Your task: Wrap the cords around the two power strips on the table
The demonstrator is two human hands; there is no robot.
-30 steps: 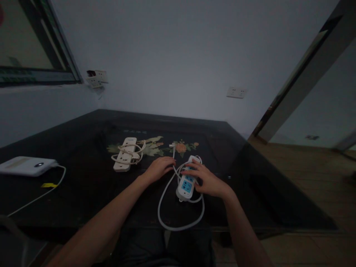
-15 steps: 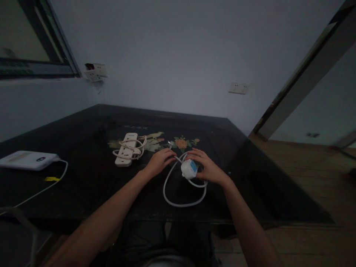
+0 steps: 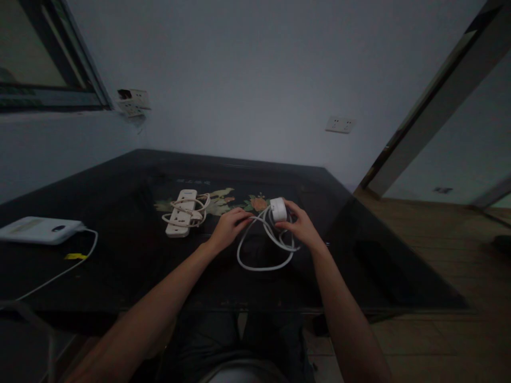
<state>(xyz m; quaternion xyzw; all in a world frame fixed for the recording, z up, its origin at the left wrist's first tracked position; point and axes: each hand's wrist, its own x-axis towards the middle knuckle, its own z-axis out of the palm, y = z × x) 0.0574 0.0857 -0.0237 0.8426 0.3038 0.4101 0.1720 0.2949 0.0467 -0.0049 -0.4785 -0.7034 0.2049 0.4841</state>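
Observation:
Between my hands is a white charger plug (image 3: 278,209) with a white cable (image 3: 261,269) looped around and below it. My right hand (image 3: 297,223) grips the plug from its right side, thumb below and fingers behind. With its fingers pinched together, my left hand (image 3: 232,223) holds the cable just left of the plug. One wide loop of the cable hangs toward the front of the table, and tighter turns sit close to the plug. To the left lies a white power strip (image 3: 181,214) with its own cord coiled over it.
A white power bank (image 3: 42,230) with a thin white cable lies at the left of the black table (image 3: 131,276), near a yellow scrap (image 3: 75,256). A dark flat object (image 3: 379,266) rests at the right. Wall sockets (image 3: 339,125) are behind.
My right hand has raised and turned the plug; its blue face no longer shows. More cable lies around the plug, and the big loop has become smaller. My left hand stays nearly in place.

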